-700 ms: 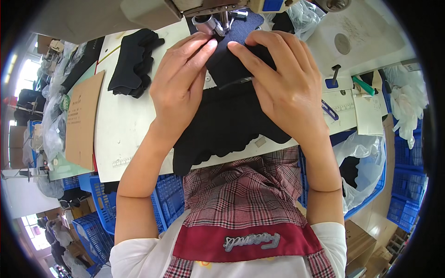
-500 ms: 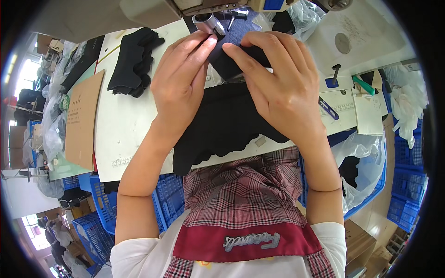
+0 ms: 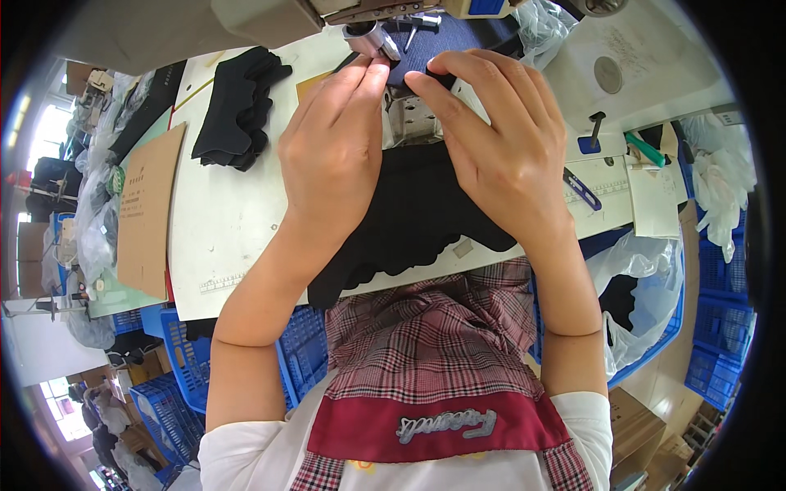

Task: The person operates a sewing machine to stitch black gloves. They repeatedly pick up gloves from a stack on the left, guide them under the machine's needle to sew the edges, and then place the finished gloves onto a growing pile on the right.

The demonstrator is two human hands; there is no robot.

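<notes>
Both my hands work at a dark blue fabric piece under the sewing machine head. My left hand is closed, its fingertips pinching the fabric's near edge beside a shiny metal cylinder. My right hand holds the same edge a little to the right, between thumb and bent forefinger. A metal plate shows between the hands. Nearer to me, a black fabric piece with a wavy edge lies flat over the table's front, partly under my wrists.
A stack of black cut pieces lies on the white table at left, beside a cardboard sheet. At right are a purple-handled cutter and a green-handled tool. Blue crates and a plastic-lined bin stand below.
The dark fabric under the machine has shifted away and to the right, uncovering the metal plate between my hands. My left hand has moved slightly right; my right hand has barely moved.
</notes>
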